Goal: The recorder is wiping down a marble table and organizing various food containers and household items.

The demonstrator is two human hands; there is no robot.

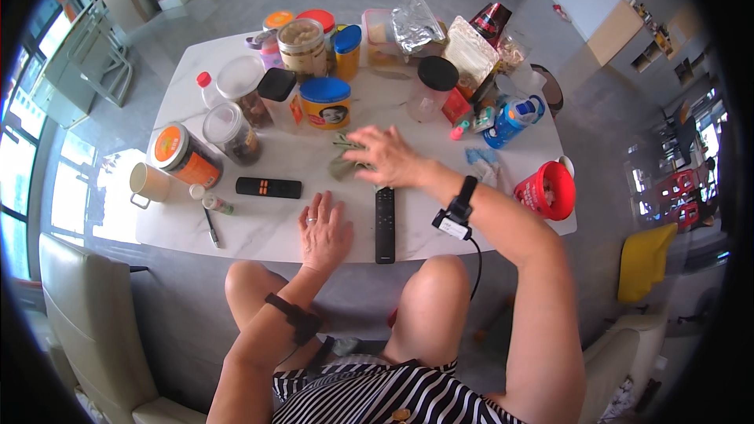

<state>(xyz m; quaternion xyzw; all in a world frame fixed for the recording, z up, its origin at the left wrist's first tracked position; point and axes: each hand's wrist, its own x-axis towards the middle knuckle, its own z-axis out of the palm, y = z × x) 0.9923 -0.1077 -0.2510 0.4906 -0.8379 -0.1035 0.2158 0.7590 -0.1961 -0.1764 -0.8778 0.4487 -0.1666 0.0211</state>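
On the marble-patterned white table (pixel 277 229), my left hand (pixel 324 229) rests palm down with its fingers spread, a ring on one of them. It holds nothing and lies between two black remote controls, one with orange buttons (pixel 268 188) and a longer one (pixel 385 227). My right hand (pixel 386 156) is slightly blurred over a crumpled olive-green cloth (pixel 343 166). Its fingers are apart and hide part of the cloth; whether the fingertips touch it is hard to see. The long remote's far end sits just below this hand.
Leftward stand a cream mug (pixel 150 182), an orange-labelled jar (pixel 187 156), a small bottle (pixel 218 204) and a pen (pixel 211 228). A blue-lidded canister (pixel 325 103) and a black-lidded jar (pixel 433 88) stand farther back. Rightward are a blue water bottle (pixel 511 122) and a red tub (pixel 545 190).
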